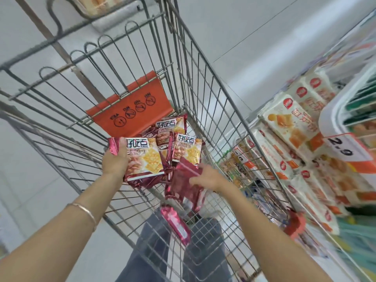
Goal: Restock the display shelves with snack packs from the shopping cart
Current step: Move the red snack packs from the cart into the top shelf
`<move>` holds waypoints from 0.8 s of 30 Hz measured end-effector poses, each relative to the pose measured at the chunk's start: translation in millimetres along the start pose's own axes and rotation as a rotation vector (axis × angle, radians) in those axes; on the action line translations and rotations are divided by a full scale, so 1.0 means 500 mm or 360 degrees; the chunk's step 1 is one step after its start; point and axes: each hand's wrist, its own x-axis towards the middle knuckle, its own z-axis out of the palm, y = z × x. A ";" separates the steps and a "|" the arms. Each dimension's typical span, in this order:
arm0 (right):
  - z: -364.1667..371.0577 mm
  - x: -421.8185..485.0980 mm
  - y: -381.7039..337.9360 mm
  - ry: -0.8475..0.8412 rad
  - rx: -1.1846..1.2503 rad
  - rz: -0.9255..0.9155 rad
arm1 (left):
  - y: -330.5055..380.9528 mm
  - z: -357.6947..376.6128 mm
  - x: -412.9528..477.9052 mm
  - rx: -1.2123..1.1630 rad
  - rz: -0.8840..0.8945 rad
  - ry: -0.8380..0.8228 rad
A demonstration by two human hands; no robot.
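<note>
Both arms reach down into a wire shopping cart [205, 82] that fills the centre of the frame. The left hand [116, 159], in the middle left, has its fingers curled around the left edge of a dark red snack pack [145, 157] with a white label and pictured crackers, held face up above the cart floor. More packs seem stacked under it in the same grip, though how many is unclear. A thin bracelet [85, 213] circles the left forearm in the lower left.

The right hand [209, 177], just right of centre, rests on a dark red pack [183, 176] lying back side up in the cart. Its fingers are spread and bent over the wrapper; motion blur hides whether they have closed on it, so I cannot tell.

At least 2 more packs of the same kind lie face up on the cart floor: 1 [188, 149] just above the right hand and 1 [171, 128] further up, near the orange child-seat flap [130, 106] with its round warning symbols. Another red pack [176, 225] sits tilted on the wire near the bottom centre.

Along the right edge of the frame, shelves [335, 110] hold white and orange cracker packs [291, 127], blurred. A price tag [343, 149] reading 2.9 hangs at the right.
</note>
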 end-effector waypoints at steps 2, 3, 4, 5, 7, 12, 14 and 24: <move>-0.058 -0.038 -0.034 0.0227 0.0003 -0.0053 | 0.004 0.010 -0.010 0.0008 0.0002 -0.0046; -0.072 -0.054 -0.056 0.0386 -0.0024 -0.0095 | 0.006 0.018 -0.016 0.0007 -0.0023 -0.0072; -0.076 -0.068 -0.082 0.0555 -0.0051 -0.0147 | 0.015 0.024 -0.031 -0.0018 -0.0020 -0.0105; -0.070 -0.078 -0.109 0.0704 -0.0077 -0.0202 | 0.014 0.033 -0.037 -0.0061 -0.0045 -0.0182; -0.033 -0.088 -0.159 0.0867 -0.0130 -0.0372 | 0.023 0.055 -0.054 -0.0100 -0.0103 -0.0327; 0.071 -0.086 -0.182 0.0922 -0.0527 -0.0606 | 0.016 0.053 -0.052 -0.0275 -0.0211 -0.0407; 0.085 -0.087 -0.168 0.0945 -0.0479 -0.0695 | -0.075 0.048 0.045 -0.0316 -0.0314 -0.0496; 0.075 -0.103 -0.157 0.0915 0.0222 -0.0691 | -0.045 0.050 -0.014 -0.0182 -0.0339 -0.0698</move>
